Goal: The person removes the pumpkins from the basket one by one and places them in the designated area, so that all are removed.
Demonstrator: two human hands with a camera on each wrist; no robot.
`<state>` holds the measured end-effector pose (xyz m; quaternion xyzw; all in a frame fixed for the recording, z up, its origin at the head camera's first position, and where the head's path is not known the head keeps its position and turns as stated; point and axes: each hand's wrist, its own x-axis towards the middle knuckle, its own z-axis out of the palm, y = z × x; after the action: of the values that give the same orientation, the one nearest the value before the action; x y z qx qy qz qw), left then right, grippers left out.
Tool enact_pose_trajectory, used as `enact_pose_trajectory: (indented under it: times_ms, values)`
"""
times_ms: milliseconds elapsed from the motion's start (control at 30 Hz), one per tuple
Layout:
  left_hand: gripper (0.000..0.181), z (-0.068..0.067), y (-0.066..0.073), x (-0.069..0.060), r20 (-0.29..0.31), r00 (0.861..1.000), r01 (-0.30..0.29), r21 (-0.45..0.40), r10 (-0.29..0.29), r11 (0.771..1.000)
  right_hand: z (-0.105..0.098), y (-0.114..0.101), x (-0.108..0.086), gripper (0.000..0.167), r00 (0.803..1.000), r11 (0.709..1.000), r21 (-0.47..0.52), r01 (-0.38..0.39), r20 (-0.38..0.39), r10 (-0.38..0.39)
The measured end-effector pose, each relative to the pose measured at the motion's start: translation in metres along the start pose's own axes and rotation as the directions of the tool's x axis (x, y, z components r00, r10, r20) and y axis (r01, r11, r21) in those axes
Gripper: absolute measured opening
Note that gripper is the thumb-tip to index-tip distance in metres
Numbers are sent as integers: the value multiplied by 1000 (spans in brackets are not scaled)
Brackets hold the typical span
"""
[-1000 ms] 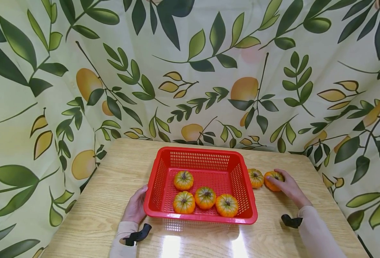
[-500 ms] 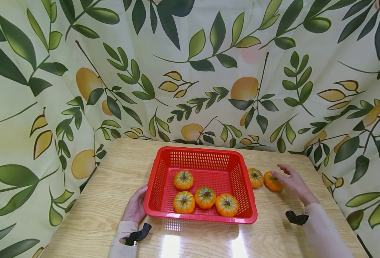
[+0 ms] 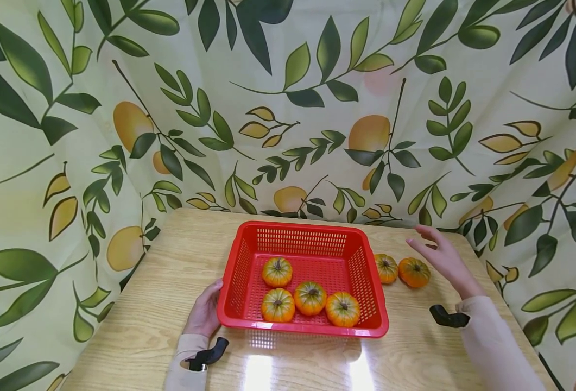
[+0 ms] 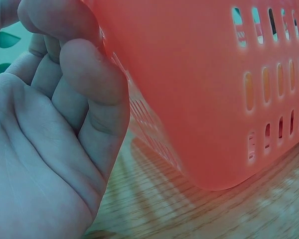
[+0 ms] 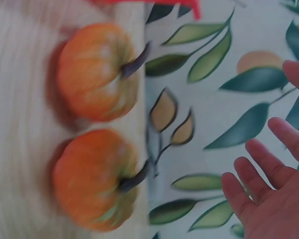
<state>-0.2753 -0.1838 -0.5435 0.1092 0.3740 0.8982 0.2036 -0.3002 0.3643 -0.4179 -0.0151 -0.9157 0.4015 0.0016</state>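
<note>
A red basket [image 3: 303,332] holds several small orange pumpkins, one of them a pumpkin [image 3: 277,272] at the left back. At the basket's left side, my left hand [image 3: 204,312] grips the rim; the left wrist view shows the fingers [image 4: 97,107] curled against the red wall [image 4: 189,99]. Right of the basket, two pumpkins stand side by side on the table: one [image 3: 387,269] beside the wall, another [image 3: 414,272] farther right. My right hand [image 3: 441,258] hovers over the farther one, holding nothing. In the right wrist view, its fingers [image 5: 269,162] are spread apart from both pumpkins [image 5: 97,179].
The light wooden table [image 3: 170,260] ends at a cloth [image 3: 297,152] printed with leaves and fruit, hanging behind it and at both sides. A black band piece is on each wrist.
My right hand has let go of the rightmost pumpkin and lifted up and away from it. The left hand and the basket stay as they were.
</note>
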Motion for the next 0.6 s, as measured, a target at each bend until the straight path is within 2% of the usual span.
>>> enact_pose_trajectory:
  times_ms: [267, 467, 600]
  values:
    - [43, 2, 0, 1, -25, 1000, -2, 24, 2, 1000, 3, -36, 0, 73, 997, 997, -13, 75, 13, -75]
    - [42, 1, -1, 1, -51, 999, -1, 32, 3, 999, 9, -54, 2, 65, 987, 987, -23, 160, 29, -159]
    - [42, 0, -1, 0, -45, 999, -1, 20, 2, 1000, 11, -67, 3, 65, 984, 984, -16, 176, 45, -175]
